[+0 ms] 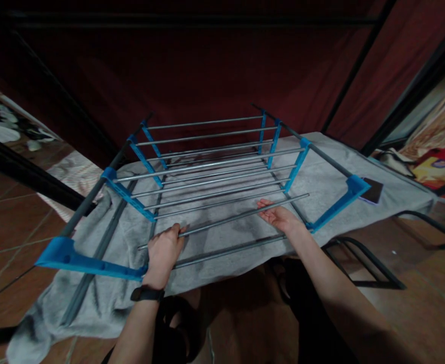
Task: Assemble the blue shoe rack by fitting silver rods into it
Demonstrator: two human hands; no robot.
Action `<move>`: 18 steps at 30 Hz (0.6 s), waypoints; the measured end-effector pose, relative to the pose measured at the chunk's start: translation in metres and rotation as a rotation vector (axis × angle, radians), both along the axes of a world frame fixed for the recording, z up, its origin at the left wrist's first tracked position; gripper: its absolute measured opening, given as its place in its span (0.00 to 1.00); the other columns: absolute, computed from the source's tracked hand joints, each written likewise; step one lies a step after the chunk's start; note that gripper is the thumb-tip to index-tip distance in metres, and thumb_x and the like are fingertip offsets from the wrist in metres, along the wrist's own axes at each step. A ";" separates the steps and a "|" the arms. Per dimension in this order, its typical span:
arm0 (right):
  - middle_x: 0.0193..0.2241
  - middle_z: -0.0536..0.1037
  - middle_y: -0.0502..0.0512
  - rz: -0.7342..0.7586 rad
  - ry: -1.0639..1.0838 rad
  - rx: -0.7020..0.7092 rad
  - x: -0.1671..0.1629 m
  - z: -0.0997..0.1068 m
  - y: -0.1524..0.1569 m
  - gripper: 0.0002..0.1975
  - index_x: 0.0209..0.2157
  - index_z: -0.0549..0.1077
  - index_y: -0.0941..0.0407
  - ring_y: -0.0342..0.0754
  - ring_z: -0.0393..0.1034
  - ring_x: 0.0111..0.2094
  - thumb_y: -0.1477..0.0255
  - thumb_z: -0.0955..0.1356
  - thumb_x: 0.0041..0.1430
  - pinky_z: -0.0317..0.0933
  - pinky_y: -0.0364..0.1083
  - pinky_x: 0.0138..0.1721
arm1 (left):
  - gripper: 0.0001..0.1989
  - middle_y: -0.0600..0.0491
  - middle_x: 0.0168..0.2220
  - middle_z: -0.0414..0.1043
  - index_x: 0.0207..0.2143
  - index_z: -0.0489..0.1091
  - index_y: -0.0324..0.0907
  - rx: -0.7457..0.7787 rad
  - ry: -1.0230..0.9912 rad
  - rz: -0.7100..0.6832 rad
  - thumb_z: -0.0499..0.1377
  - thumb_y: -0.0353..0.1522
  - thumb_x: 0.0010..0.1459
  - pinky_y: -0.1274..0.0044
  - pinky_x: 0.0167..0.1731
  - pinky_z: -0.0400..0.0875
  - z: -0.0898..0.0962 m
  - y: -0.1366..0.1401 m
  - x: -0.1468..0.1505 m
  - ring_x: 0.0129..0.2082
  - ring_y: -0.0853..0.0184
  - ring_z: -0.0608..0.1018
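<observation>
A metal rack with blue plastic brackets (129, 197) and several thin grey rods lies on a grey towel (104, 298) spread over a low surface. My left hand (163, 253) is closed around a loose grey rod (226, 218) near its left end. My right hand (279, 216) cups the same rod from below, palm up, fingers curled loosely around it. The rod slants across the front of the rack, above another grey rod (230, 248) resting on the towel. A black watch sits on my left wrist.
A dark red fabric wall with black poles (353, 71) rises behind the rack. A dark flat card (374, 191) lies on the towel at the right. Black tube frames (362, 263) stand on the tiled floor at right. Clothes lie at far left.
</observation>
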State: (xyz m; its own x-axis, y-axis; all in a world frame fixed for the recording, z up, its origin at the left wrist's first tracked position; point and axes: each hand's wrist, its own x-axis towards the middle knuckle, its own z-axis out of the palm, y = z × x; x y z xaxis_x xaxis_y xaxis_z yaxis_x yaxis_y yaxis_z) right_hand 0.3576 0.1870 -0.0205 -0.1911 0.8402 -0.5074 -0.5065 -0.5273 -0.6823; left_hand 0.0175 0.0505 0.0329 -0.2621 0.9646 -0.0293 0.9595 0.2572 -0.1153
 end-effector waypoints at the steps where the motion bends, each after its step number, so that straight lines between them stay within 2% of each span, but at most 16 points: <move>1: 0.37 0.82 0.53 -0.004 0.028 -0.015 -0.001 0.000 -0.001 0.24 0.40 0.76 0.57 0.39 0.78 0.36 0.94 0.61 0.49 0.73 0.40 0.44 | 0.21 0.42 0.38 0.81 0.47 0.73 0.43 -0.007 -0.002 0.007 0.43 0.40 0.69 0.69 0.40 0.70 -0.002 0.003 -0.005 0.41 0.54 0.82; 6: 0.37 0.82 0.52 -0.110 0.093 -0.044 0.001 0.003 -0.005 0.22 0.37 0.74 0.56 0.40 0.78 0.36 0.93 0.60 0.48 0.75 0.44 0.48 | 0.18 0.45 0.43 0.80 0.47 0.73 0.44 -0.020 -0.037 -0.003 0.47 0.39 0.67 0.70 0.43 0.69 -0.018 0.018 -0.024 0.44 0.56 0.81; 9: 0.37 0.82 0.53 -0.168 0.089 -0.043 0.005 0.005 -0.003 0.18 0.37 0.74 0.57 0.42 0.79 0.37 0.90 0.62 0.53 0.75 0.45 0.48 | 0.15 0.46 0.46 0.80 0.46 0.74 0.42 -0.001 -0.094 -0.125 0.50 0.36 0.66 0.71 0.45 0.69 -0.027 0.027 -0.027 0.46 0.57 0.80; 13: 0.34 0.82 0.54 -0.236 0.076 -0.074 0.004 0.003 -0.002 0.12 0.35 0.73 0.57 0.43 0.79 0.35 0.87 0.65 0.58 0.76 0.44 0.45 | 0.12 0.47 0.45 0.79 0.45 0.73 0.42 0.065 -0.134 -0.255 0.52 0.35 0.67 0.71 0.45 0.70 -0.034 0.033 -0.019 0.46 0.57 0.80; 18: 0.31 0.82 0.53 -0.205 0.053 -0.120 -0.011 -0.003 -0.007 0.12 0.34 0.73 0.56 0.43 0.79 0.32 0.87 0.65 0.60 0.77 0.44 0.41 | 0.12 0.49 0.43 0.79 0.45 0.72 0.43 0.088 -0.211 -0.452 0.51 0.37 0.70 0.73 0.42 0.70 -0.041 0.033 0.003 0.42 0.61 0.80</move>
State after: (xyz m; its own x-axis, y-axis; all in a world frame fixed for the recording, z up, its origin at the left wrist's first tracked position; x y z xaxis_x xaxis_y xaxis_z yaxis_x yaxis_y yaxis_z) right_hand 0.3465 0.1801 -0.0230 -0.0517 0.7985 -0.5998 -0.6445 -0.4854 -0.5907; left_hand 0.0209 0.0835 -0.0081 0.1851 0.9814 0.0501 0.9771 -0.1893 0.0968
